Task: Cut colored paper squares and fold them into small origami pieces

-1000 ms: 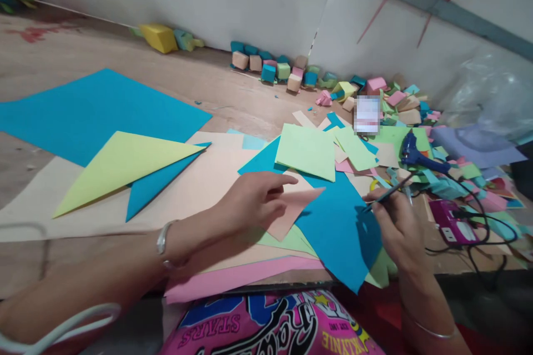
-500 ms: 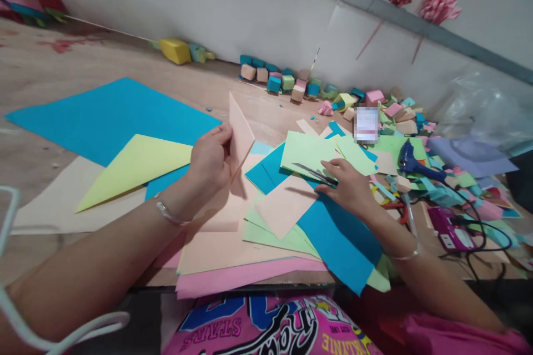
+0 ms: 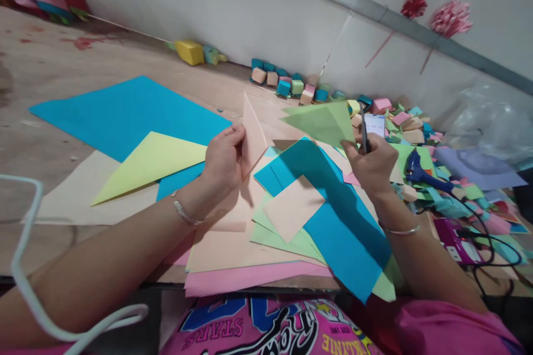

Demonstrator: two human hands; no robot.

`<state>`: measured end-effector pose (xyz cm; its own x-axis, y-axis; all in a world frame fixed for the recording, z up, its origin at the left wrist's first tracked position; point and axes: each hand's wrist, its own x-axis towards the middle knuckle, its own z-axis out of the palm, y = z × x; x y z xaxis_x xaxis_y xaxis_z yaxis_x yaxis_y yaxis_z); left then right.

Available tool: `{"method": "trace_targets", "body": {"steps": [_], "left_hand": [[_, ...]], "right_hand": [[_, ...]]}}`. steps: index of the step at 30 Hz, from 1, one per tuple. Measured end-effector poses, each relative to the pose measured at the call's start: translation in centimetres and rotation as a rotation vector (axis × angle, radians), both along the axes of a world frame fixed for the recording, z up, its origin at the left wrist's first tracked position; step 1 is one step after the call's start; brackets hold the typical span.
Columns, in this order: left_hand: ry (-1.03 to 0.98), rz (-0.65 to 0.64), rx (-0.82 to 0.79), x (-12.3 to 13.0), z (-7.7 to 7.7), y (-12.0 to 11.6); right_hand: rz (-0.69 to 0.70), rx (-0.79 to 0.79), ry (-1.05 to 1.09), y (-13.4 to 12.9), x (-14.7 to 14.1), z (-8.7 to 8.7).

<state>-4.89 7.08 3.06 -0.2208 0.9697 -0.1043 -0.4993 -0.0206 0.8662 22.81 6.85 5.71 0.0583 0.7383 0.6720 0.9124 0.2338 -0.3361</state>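
Note:
My left hand (image 3: pixel 227 158) pinches a folded peach paper (image 3: pixel 253 136), held upright above the layered sheets. Between the fingers and thumb of my right hand (image 3: pixel 372 161) is a lifted green paper (image 3: pixel 320 122). The same hand grips a pair of scissors (image 3: pixel 363 127), dark blades upward, handles hidden by the fingers. Beneath the hands lie a blue sheet (image 3: pixel 341 233), a small peach rectangle (image 3: pixel 291 209) and green pieces (image 3: pixel 287 236) on larger peach and pink sheets. A folded yellow sheet (image 3: pixel 154 158) rests left of my left hand, partly over a large blue sheet (image 3: pixel 133 111).
Small coloured paper boxes (image 3: pixel 283 87) line the wall. At right, a phone (image 3: pixel 375 125), a blue glue gun (image 3: pixel 425 172), paper scraps and a purple power strip (image 3: pixel 456 241) with black cables crowd the table. A white cable (image 3: pixel 23 255) hangs at left.
My right hand has picked up green paper from the pile and raised it, uncovering more of the blue sheet. The scissors have turned blades-up. My left hand still holds the folded peach paper.

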Motion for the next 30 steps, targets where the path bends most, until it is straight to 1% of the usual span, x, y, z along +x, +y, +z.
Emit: {"method": "trace_targets", "body": {"steps": [2, 4, 5, 7, 9, 10, 12, 14, 15, 17, 18, 19, 21, 23, 25, 28, 30], "left_hand": [[-0.043, 0.039, 0.012, -0.1, 0.2, -0.1], [-0.053, 0.024, 0.018, -0.2, 0.1, -0.1], [-0.043, 0.009, 0.023, -0.2, 0.0, -0.1], [-0.016, -0.006, 0.044, -0.1, -0.4, -0.1], [0.040, -0.034, 0.051, 0.1, -0.8, -0.1], [0.087, -0.049, 0.051, 0.1, -0.9, -0.2], [0.227, -0.071, 0.069, 0.2, -1.1, -0.4], [0.379, -0.065, 0.112, 0.3, -1.0, -0.7], [0.441, -0.060, 0.132, 0.3, -0.9, -0.9], [0.531, -0.061, 0.153, 0.4, -0.6, -1.3], [0.563, -0.062, 0.161, 0.4, -0.4, -1.6], [0.593, -0.069, 0.175, 0.5, -0.3, -1.7], [0.643, -0.110, 0.212, 0.6, -0.3, -2.1], [0.706, -0.170, 0.262, 0.8, -0.4, -2.3], [0.830, -0.231, 0.356, 1.0, -0.6, -2.5], [1.034, -0.286, 0.540, 1.3, -1.0, -2.8], [1.038, -0.320, 0.572, 1.3, -1.1, -2.9]], "right_hand": [[0.057, 0.047, -0.002, 1.5, -2.0, 0.6], [0.077, 0.041, -0.005, 3.4, -4.3, 0.8], [0.108, -0.005, 0.027, 4.3, -5.3, 0.7], [0.218, -0.223, 0.129, 5.9, -7.0, 0.0], [0.281, -0.334, 0.163, 6.7, -7.9, -0.9], [0.311, -0.376, 0.183, 6.6, -8.1, -1.3], [0.360, -0.438, 0.243, 5.5, -7.9, -1.6], [0.399, -0.498, 0.312, 3.4, -7.5, -1.3], [0.438, -0.559, 0.352, 2.2, -7.3, -1.1], [0.565, -0.804, 0.559, -0.1, -7.2, -0.6], [0.595, -0.887, 0.606, -1.1, -7.3, -0.4], [0.602, -0.929, 0.642, -1.8, -7.4, -0.4], [0.567, -0.922, 0.692, -2.6, -7.7, -0.5], [0.511, -0.870, 0.741, -2.7, -7.8, -0.7], [0.471, -0.830, 0.813, -2.6, -7.7, -0.8], [0.443, -0.790, 0.927, -2.7, -7.2, -0.6], [0.454, -0.781, 0.961, -3.0, -6.7, -0.4]]}}
